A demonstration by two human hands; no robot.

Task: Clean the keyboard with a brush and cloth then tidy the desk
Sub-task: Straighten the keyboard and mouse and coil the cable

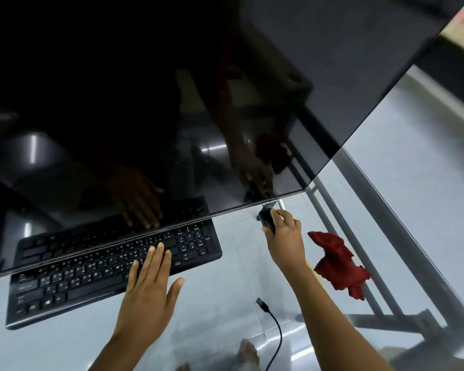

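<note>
A black keyboard (91,271) lies on the glass desk (212,311), its far edge tucked under a large dark monitor (145,103). My left hand (148,287) rests flat on the keyboard's right part, fingers spread over the keys. My right hand (285,236) is closed around a black mouse (267,219) just below the monitor's right corner. A crumpled red cloth (338,263) lies on the glass to the right of my right forearm. No brush is in view.
A loose black cable with a USB plug (263,306) lies on the glass between my forearms. Grey metal frame bars (364,236) show through the glass at the right. A foot (248,354) is visible below the glass.
</note>
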